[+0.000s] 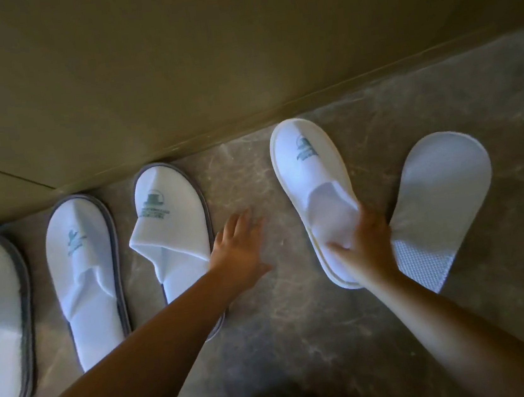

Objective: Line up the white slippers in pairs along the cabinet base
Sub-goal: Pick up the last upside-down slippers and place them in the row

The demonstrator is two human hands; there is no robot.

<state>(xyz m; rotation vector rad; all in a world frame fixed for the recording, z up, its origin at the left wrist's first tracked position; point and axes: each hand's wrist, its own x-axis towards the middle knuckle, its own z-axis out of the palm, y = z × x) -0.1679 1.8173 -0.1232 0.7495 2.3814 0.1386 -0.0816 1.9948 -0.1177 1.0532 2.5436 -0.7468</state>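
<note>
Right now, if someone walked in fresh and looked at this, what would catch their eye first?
Probably the right hand gripping the heel end of a white slipper, angled a little off the cabinet base. Right beside it, the overturned slipper lies sole up. On the left, three grey-edged slippers stand toes to the cabinet, and the left hand hovers spread over the marble floor.

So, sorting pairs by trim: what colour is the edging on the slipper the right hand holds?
Pale cream on the held slipper under the right hand; clearest in the head view.
</note>
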